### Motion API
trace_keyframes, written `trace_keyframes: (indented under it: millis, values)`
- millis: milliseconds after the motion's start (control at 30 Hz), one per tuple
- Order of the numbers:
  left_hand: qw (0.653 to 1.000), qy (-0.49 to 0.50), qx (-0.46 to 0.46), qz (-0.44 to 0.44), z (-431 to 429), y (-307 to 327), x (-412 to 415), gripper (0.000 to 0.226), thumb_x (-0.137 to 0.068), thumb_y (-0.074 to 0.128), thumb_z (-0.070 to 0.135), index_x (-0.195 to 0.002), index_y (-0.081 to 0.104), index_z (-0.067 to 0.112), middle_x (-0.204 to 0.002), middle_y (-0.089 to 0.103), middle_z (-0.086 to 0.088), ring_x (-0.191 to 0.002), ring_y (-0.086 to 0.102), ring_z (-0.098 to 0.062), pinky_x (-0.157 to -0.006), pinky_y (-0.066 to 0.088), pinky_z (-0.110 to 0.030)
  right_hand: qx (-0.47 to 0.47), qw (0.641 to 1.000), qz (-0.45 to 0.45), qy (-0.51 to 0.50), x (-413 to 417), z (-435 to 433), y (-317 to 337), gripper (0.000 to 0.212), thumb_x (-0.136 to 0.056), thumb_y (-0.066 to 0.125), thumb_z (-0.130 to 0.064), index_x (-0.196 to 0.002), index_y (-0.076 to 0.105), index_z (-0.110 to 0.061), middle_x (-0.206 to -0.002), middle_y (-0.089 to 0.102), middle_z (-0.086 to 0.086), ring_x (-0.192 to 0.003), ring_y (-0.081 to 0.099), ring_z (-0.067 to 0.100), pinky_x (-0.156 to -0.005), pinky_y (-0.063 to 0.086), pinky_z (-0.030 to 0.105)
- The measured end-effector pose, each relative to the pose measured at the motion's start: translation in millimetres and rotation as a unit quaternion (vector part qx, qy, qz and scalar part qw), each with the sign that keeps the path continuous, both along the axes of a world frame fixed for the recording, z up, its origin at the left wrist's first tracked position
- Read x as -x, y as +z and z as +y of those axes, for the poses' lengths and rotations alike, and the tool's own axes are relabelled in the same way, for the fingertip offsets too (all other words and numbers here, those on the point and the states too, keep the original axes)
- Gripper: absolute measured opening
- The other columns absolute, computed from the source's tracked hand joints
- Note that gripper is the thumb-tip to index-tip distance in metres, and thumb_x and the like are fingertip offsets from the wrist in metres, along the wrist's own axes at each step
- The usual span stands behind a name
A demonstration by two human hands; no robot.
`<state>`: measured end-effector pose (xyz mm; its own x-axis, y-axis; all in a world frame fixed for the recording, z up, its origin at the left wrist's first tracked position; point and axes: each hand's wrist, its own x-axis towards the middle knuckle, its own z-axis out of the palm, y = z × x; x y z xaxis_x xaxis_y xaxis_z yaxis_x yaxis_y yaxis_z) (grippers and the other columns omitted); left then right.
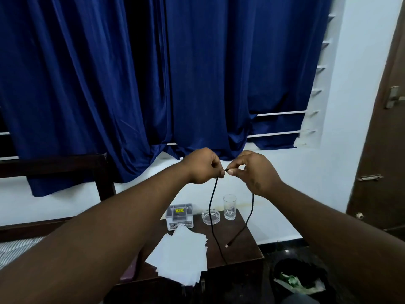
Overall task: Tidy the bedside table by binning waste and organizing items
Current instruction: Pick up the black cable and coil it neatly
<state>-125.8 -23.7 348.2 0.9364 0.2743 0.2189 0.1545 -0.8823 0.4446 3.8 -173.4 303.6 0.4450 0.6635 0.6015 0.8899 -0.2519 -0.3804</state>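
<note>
Both hands are raised above the dark wooden bedside table (247,249). My left hand (202,168) and my right hand (254,172) pinch a thin black cable (211,205) between their fingertips, close together. Two strands hang down from the hands. One strand runs to the table's front; the other ends in a small plug (228,244) hanging just above the tabletop. On the table lie a loose stack of white papers (182,260), a small clear-lidded box (180,216), a glass ashtray (210,217) and an upright drinking glass (229,207).
A dark waste bin (300,279) with green and white scraps stands on the floor right of the table. Blue curtains (153,84) hang behind. A bed frame (54,165) lies to the left, a brown door (383,150) to the right.
</note>
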Motion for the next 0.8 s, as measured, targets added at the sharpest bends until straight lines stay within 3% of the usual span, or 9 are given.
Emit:
trace_keyframes:
  millis: [133,200,300,433,600,733,800]
  values:
    - [0.999,0.013,0.030,-0.004,3.0,-2.6,3.2,0.014,-0.088,0.076,0.028,-0.086,0.080,0.015,-0.082,0.077,0.005,-0.081,0.072,-0.012,-0.070,0.053,-0.027,-0.004,0.999,0.029,-0.022,-8.4,-3.5,-4.1,0.004,-0.086,0.074,-0.034,-0.086,0.077,-0.032,-0.094,0.065,-0.012,-0.084,0.061,0.009,-0.077,0.054,0.037]
    - [0.999,0.015,0.038,-0.005,-0.1,-2.8,3.1,0.013,-0.087,0.074,0.024,-0.087,0.080,0.012,-0.088,0.079,-0.004,-0.091,0.074,-0.022,-0.080,0.059,-0.038,0.000,1.000,0.017,-0.018,-6.2,-0.7,-5.2,0.005,-0.086,0.074,-0.034,-0.089,0.078,-0.032,-0.096,0.065,-0.012,-0.086,0.061,0.010,-0.076,0.052,0.034]
    - [0.999,0.007,0.044,-0.011,-5.3,-1.6,2.6,0.012,-0.088,0.071,0.020,-0.086,0.080,0.013,-0.091,0.079,-0.004,-0.095,0.073,-0.022,-0.090,0.059,-0.046,0.001,1.000,-0.002,0.012,0.7,5.2,-4.3,0.009,-0.087,0.072,-0.035,-0.094,0.078,-0.034,-0.094,0.062,-0.015,-0.081,0.058,0.006,-0.071,0.049,0.030]
    - [0.998,-0.003,0.059,-0.015,-3.3,-1.3,3.2,0.013,-0.090,0.070,0.019,-0.088,0.080,0.011,-0.091,0.079,0.000,-0.092,0.073,-0.015,-0.083,0.058,-0.037,-0.017,1.000,0.004,-0.007,-2.2,5.1,-3.5,0.008,-0.089,0.070,-0.036,-0.090,0.077,-0.032,-0.094,0.065,-0.013,-0.082,0.061,0.010,-0.073,0.053,0.036]
    - [0.997,0.003,0.071,-0.004,5.3,-5.3,5.8,0.013,-0.093,0.068,0.017,-0.092,0.079,0.009,-0.075,0.070,0.010,-0.058,0.058,0.005,-0.057,0.045,-0.016,-0.030,0.997,0.049,-0.056,-23.9,-4.6,-7.3,0.011,-0.087,0.073,-0.037,-0.093,0.078,-0.030,-0.098,0.070,-0.011,-0.089,0.064,0.013,-0.078,0.052,0.033]
    - [0.998,0.005,0.056,-0.006,4.7,-4.9,4.6,0.013,-0.093,0.069,0.020,-0.089,0.080,0.015,-0.075,0.071,0.010,-0.053,0.057,0.013,-0.054,0.042,-0.014,-0.020,0.999,0.039,0.006,-15.4,2.3,-7.1,0.019,-0.085,0.075,-0.037,-0.103,0.078,-0.032,-0.101,0.068,-0.015,-0.080,0.057,0.000,-0.072,0.042,0.019]
    - [0.999,0.001,0.050,-0.009,2.1,-4.1,4.0,0.013,-0.092,0.068,0.020,-0.087,0.080,0.017,-0.076,0.072,0.009,-0.054,0.058,0.011,-0.052,0.041,-0.013,-0.011,0.998,0.037,0.050,-8.3,7.6,-5.8,0.015,-0.086,0.074,-0.037,-0.101,0.078,-0.035,-0.099,0.067,-0.016,-0.080,0.058,-0.003,-0.071,0.043,0.020]
